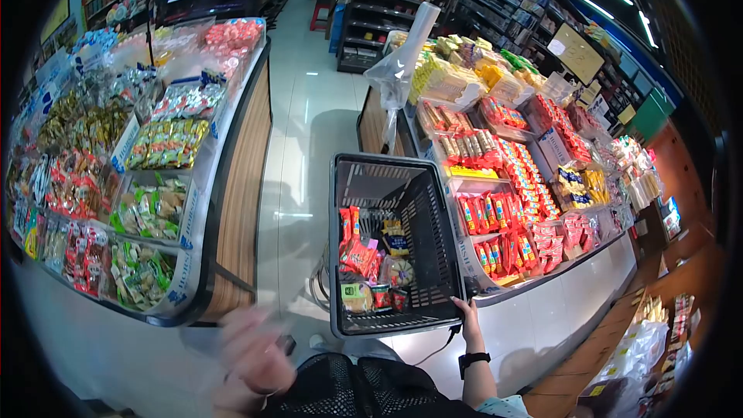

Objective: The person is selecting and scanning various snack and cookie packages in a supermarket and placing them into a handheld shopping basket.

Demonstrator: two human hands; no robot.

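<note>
In front of my body stands a dark grey plastic shopping basket, with slotted walls. My right hand, with a black band on its wrist, grips the near right corner of its rim. Inside lie red snack packets, a dark blue and yellow packet, a pack with a green label and a few small items. To the lower left, away from the basket, my left hand is smeared by motion; its fingers cannot be made out.
Left of the aisle is a candy display with several bins of wrapped sweets. A snack display with red packets stands close on the right, a roll of plastic bags at its corner. Tiled floor runs between them towards dark shelves.
</note>
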